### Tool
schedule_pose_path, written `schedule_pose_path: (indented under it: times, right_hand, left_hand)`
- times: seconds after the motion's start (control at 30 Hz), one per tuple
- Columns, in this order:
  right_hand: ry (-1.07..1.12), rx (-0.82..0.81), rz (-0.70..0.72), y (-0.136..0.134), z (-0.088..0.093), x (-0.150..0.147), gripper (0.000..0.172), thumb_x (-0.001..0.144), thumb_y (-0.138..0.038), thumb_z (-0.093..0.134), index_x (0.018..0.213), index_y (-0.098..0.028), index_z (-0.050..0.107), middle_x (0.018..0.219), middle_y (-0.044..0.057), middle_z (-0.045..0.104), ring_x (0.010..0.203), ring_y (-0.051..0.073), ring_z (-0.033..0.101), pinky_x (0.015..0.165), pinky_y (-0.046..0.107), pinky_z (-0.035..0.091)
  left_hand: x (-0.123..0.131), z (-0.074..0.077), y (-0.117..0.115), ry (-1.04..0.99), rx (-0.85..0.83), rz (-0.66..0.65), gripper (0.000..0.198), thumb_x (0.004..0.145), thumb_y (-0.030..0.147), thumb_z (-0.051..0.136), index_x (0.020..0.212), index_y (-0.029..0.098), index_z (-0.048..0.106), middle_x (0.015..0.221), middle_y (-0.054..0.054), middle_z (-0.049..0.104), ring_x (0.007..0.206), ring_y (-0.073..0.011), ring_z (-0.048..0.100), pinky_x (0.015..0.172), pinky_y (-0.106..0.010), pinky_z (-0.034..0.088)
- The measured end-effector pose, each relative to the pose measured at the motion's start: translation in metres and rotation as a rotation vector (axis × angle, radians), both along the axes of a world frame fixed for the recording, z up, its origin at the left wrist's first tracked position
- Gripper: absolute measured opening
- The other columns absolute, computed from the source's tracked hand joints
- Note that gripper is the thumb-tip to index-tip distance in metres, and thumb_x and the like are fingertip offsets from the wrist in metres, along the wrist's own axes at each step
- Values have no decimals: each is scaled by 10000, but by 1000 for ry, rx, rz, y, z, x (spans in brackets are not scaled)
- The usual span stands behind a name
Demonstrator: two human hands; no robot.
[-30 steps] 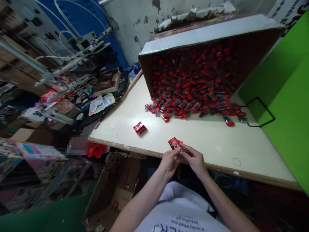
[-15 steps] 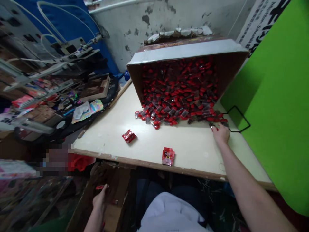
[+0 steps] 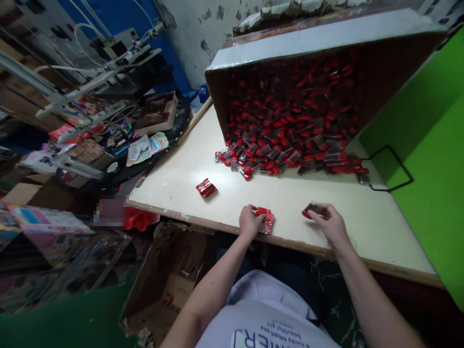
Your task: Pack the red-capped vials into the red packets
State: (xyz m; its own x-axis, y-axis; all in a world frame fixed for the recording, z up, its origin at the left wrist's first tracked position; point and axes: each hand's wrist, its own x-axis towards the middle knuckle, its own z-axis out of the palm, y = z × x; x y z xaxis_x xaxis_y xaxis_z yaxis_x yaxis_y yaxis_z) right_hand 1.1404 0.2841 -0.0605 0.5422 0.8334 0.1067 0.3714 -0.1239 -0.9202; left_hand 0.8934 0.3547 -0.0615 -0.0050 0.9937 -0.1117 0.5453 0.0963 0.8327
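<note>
My left hand [image 3: 251, 221] has its fingers on a small stack of red printed cards [image 3: 267, 220] near the table's front edge, thumb and fingers closed at its left side. My right hand [image 3: 328, 223] holds a small clear packet with red and dark contents [image 3: 312, 210] just above the table, to the right of the cards. Another stack of red packets [image 3: 206, 188] lies on the table to the left. Behind, a large carton [image 3: 319, 36] lies on its side, with many red-capped little packets [image 3: 279, 145] spilling from its opening.
An open cardboard box [image 3: 145, 290] stands below the table's front left, with a few red pieces inside. A black wire frame [image 3: 400, 166] juts out beside the green panel [image 3: 431, 145] at right. A machine with tubes [image 3: 112, 53] stands at the left.
My left hand has come up from the cardboard box to the red cards. My right hand has drawn back from the pile with a packet. The camera view has shifted closer.
</note>
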Motion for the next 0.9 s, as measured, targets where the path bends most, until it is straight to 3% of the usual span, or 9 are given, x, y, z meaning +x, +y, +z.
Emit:
schedule_pose_path:
  times: [0.13,0.2,0.33,0.43,0.5,0.6,0.67,0.77,0.9]
  right_hand:
    - [-92,-4,13,-30,19,-44,316,722,-469,680,905,-216,628,863,32,655,712,162,572,622,293,460]
    - [-64,-4,-5,-34,25,-59,323,722,-471,682,915,-215,645,870,30,656,633,137,545,598,292,452]
    - [373,3,73,-30,32,-84,400,703,-462,706,989,-205,598,1008,61,658,646,151,622,545,278,482]
    - [660,39,189,-28,37,-98,365,704,-395,730,976,-212,570,1050,56,658,804,185,666,698,313,537]
    - [802,70,263,-29,41,-103,302,750,-365,693,993,-229,575,1106,49,650,909,182,653,820,321,521]
    - [934,108,339,-31,45,-107,245,857,-417,544,1013,-238,601,1131,49,637,993,184,621,861,316,505]
    - [910,98,331,-30,46,-110,260,871,-443,514,975,-229,618,1066,49,648,962,181,619,822,301,510]
    - [719,70,285,-29,49,-118,223,788,-388,658,937,-229,610,1008,30,646,870,163,619,768,275,503]
    - [571,119,301,-29,54,-127,499,729,-336,723,1176,-285,505,1178,43,588,905,168,624,856,325,500]
  left_hand:
    - [-4,-8,6,-17,-7,-24,102,690,273,684,746,189,665,720,-28,560,709,-176,507,671,-290,341]
    - [-11,-8,6,-33,12,-51,123,740,294,636,746,190,702,718,-37,558,718,-182,510,683,-297,341]
    - [-23,-6,2,-82,34,-112,238,809,318,555,918,214,739,685,-32,515,687,-181,499,683,-299,336]
    - [-34,-5,-2,-138,40,-110,275,819,308,546,1028,236,710,670,-17,490,676,-175,487,699,-292,336]
    - [-42,-4,-5,-188,39,-79,243,815,303,551,984,237,713,673,-10,487,677,-168,480,711,-289,334]
    - [-50,0,-8,-286,17,13,206,802,320,560,709,191,691,650,-11,492,668,-159,468,698,-287,330]
    - [-50,4,-11,-378,-23,76,283,789,360,568,586,171,629,608,-11,503,645,-152,466,666,-283,331]
    - [-44,13,-15,-550,-122,121,322,745,434,605,604,146,636,569,-17,545,590,-137,477,600,-268,329]
    - [-37,30,-18,-745,-261,131,386,651,495,696,745,121,671,644,-44,610,562,-109,485,525,-236,295]
